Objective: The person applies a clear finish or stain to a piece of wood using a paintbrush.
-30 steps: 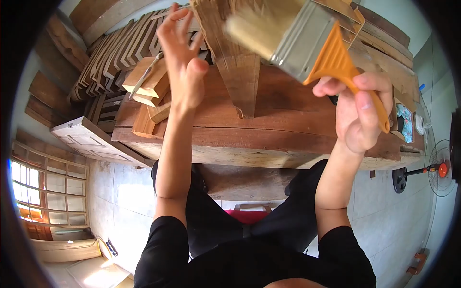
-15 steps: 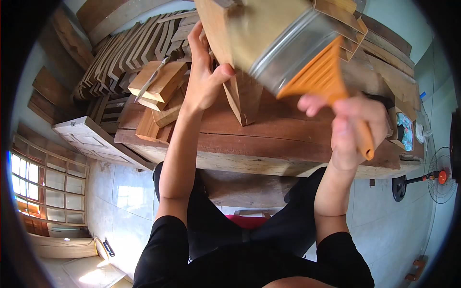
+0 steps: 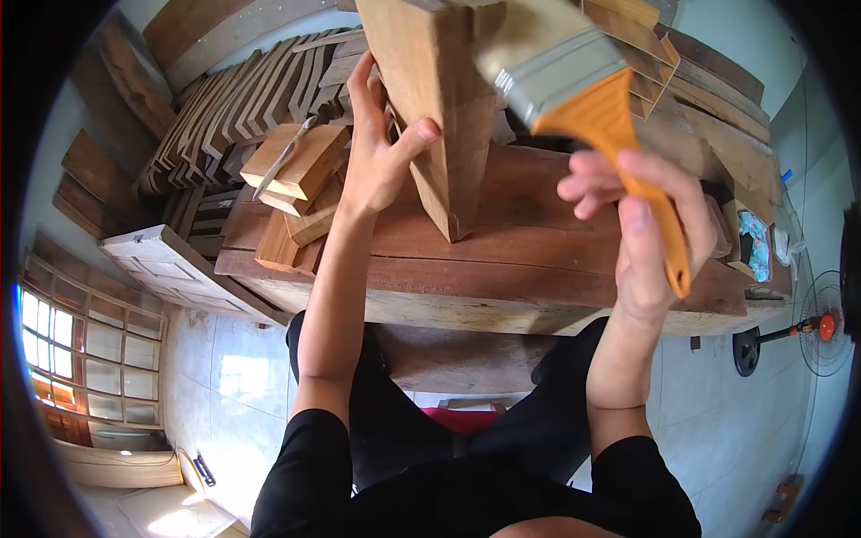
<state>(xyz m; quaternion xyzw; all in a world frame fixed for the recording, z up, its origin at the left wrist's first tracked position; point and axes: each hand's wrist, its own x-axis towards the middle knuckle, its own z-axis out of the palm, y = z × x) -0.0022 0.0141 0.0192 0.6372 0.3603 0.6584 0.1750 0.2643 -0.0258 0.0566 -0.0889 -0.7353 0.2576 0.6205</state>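
Observation:
My left hand [image 3: 386,148] grips the side of a thick wooden block [image 3: 439,117], thumb on the near face and fingers behind it. The block stands tilted, its lower corner at the reddish-brown workbench [image 3: 529,242]. In my right hand [image 3: 650,224] is a wide paintbrush [image 3: 592,103], held by its orange handle. Its pale bristles overlap the block's upper right side and are partly blurred. Left of my left hand, a knife-like tool with a pale handle [image 3: 285,157] lies on stacked wood pieces [image 3: 300,179].
Rows of curved wooden parts [image 3: 242,99] fill the back left of the bench. A divided wooden box [image 3: 641,54] stands behind the brush. At the right are an open carton [image 3: 749,238] and a fan [image 3: 821,327]. A white panelled board [image 3: 188,269] leans at the left.
The brush has shifted slightly right and away from me, uncovering more of the block. The block has turned a little, showing its right face, while my left hand keeps its hold.

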